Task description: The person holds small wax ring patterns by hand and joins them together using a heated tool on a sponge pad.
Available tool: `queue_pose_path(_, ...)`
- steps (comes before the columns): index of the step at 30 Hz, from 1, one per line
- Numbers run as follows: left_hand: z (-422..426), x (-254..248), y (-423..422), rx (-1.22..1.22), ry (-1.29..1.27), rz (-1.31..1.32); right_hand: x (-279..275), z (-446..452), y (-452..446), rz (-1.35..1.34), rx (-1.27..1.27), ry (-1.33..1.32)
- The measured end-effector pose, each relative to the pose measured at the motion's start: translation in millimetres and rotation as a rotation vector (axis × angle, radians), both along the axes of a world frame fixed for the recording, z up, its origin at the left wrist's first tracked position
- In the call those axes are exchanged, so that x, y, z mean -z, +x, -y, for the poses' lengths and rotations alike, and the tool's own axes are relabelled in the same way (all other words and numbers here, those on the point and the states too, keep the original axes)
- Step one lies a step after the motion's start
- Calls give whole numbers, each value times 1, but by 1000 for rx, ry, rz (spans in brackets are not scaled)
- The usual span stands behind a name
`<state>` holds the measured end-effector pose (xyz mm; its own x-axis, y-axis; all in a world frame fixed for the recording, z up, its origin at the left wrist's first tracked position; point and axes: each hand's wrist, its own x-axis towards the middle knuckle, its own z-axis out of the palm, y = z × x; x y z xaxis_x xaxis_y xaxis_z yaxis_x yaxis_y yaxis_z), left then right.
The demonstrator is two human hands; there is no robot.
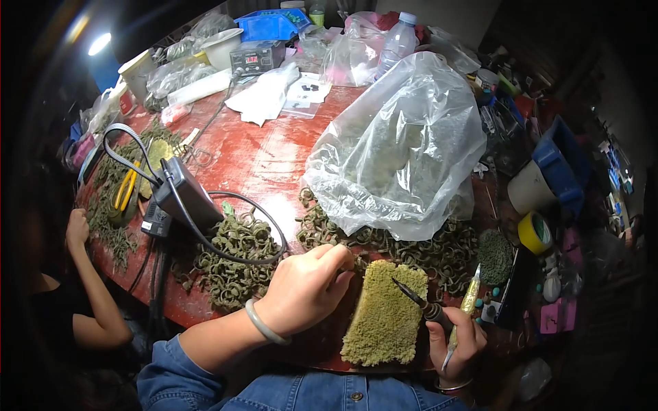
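Note:
My left hand (308, 284), a bangle on its wrist, is closed in a pinch beside the upper left corner of a yellow-green sponge pad (384, 318). What its fingertips hold, if anything, is too small to make out. My right hand (460, 346) grips a soldering-iron-like pen (433, 312) with a brown handle. Its dark pointed tip lies over the pad. A slim yellowish patterned tool (470, 296) with pointed ends also sits between the right fingers. Dark green curled ring-like pieces (240, 264) are heaped left of my left hand, with more behind the pad.
A large clear plastic bag (404, 147) bulges over the red table (267, 154). A black box (186, 195) with looping cable stands left. A display unit (258, 59) is at the back. Yellow tape (534, 233) lies right. Another person's hand (77, 229) is at far left.

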<state>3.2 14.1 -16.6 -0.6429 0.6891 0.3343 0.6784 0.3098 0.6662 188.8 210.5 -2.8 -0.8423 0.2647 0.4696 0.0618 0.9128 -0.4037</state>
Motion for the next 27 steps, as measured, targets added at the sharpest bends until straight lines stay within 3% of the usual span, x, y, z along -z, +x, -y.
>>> queue_pose_path(5,-3,1,1,35,164,104,0,0,-1,-8,0,-4)
queue_pose_path(8,-2,-4,2,0,273,438,0,0,-1,-5,4,-2)
queue_pose_path(13,-2,1,-3,54,410,585,4,-1,0,-4,2,-5)
queue_pose_path(15,0,-9,-2,98,488,1064,5,-1,0,-7,8,-10)
queue_pose_path(18,1,-10,-2,129,479,1260,5,0,0,-37,23,-6)
queue_pose_path(22,-3,-8,2,136,478,1274,5,0,0,-63,27,7)
queue_pose_path(27,-3,-3,5,84,324,997,3,1,-1,-51,34,26)
